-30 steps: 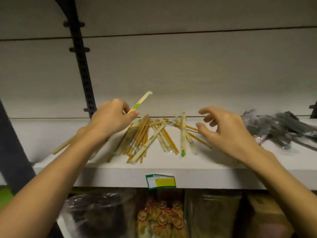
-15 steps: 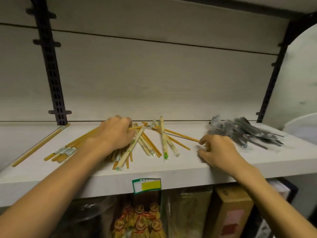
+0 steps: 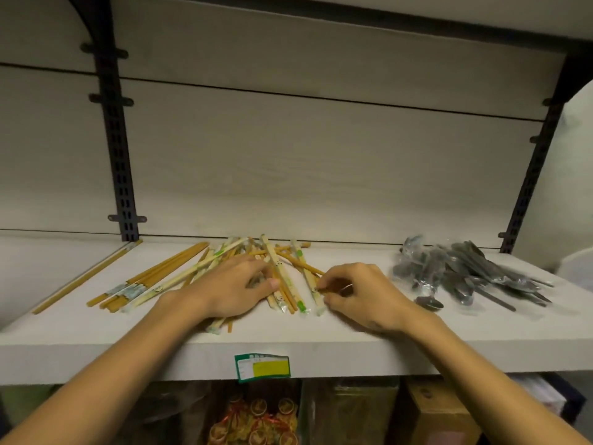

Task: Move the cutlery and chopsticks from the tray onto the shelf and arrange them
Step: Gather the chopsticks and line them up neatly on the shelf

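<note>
Head view, close, facing shelf (image 3: 321,342)

Matt shelf (image 3: 96,342), plastic-wrapped wooden chopsticks (image 3: 282,277)

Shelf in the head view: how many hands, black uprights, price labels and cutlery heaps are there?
Hands: 2, left hand and right hand
Black uprights: 2
Price labels: 1
Cutlery heaps: 1
Total: 6
Chopsticks: overlapping, not counted
</note>
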`<action>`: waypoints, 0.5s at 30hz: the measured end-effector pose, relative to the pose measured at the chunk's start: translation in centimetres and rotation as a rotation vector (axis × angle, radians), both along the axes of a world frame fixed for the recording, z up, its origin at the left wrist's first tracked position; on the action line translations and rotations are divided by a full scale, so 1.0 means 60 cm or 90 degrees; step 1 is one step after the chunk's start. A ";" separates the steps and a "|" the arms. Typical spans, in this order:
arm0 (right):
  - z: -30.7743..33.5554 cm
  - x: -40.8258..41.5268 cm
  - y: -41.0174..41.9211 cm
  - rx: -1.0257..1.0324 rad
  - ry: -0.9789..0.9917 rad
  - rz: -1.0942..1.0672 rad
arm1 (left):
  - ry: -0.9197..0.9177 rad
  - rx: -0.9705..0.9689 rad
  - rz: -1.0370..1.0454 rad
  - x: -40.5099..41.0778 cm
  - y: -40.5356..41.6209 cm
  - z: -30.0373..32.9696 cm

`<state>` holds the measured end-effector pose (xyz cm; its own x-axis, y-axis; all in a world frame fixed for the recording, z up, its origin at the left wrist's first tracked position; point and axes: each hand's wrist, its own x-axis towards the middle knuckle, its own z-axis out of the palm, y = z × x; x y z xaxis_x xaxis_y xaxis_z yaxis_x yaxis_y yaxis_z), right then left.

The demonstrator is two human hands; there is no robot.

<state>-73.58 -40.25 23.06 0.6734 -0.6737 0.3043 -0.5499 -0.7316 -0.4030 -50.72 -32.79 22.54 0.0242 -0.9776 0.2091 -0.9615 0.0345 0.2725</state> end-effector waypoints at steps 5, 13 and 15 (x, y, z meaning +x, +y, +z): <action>0.015 0.021 -0.004 -0.016 -0.068 0.040 | 0.028 -0.062 0.014 0.016 0.034 0.004; 0.024 0.079 -0.042 -0.067 0.121 0.065 | -0.086 -0.015 0.184 0.093 0.058 0.007; 0.030 0.098 -0.040 -0.084 0.130 0.091 | -0.065 0.023 0.210 0.107 0.062 0.003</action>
<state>-67.69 -42.63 24.86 0.8155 -0.5306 0.2313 -0.4967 -0.8467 -0.1908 -44.29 -29.04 22.69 0.3203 -0.9276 0.1923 -0.9419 -0.2902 0.1691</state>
